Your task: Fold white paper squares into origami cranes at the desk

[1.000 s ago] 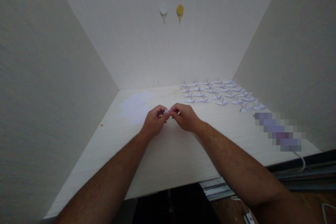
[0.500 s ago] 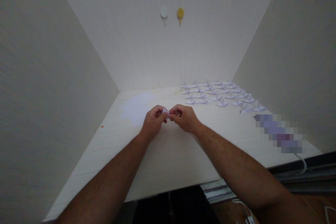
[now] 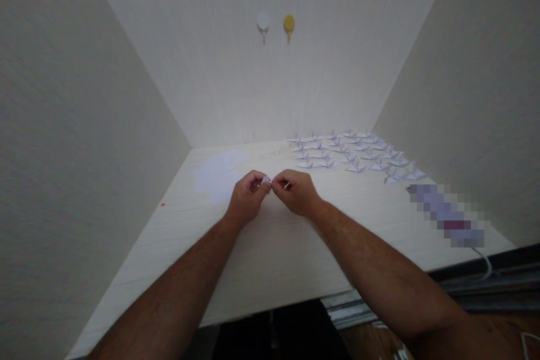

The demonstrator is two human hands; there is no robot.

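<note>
My left hand (image 3: 246,199) and my right hand (image 3: 296,192) meet fingertip to fingertip just above the pale wooden table (image 3: 270,247). Between them they pinch a small folded piece of lilac paper (image 3: 266,180), most of it hidden by the fingers. Both hands are closed in a pinch on it. A flat stack of lilac paper sheets (image 3: 219,171) lies on the table just beyond my left hand.
Several folded lilac paper cranes (image 3: 354,153) stand in rows at the back right of the table. A blurred-out object (image 3: 447,215) with a cable lies near the right edge. Plain walls enclose three sides; a white hook (image 3: 262,22) and a yellow hook (image 3: 289,23) hang on the back wall.
The hands stay together at the same place; only the fingers shift slightly on the small paper. The view has tilted a little.
</note>
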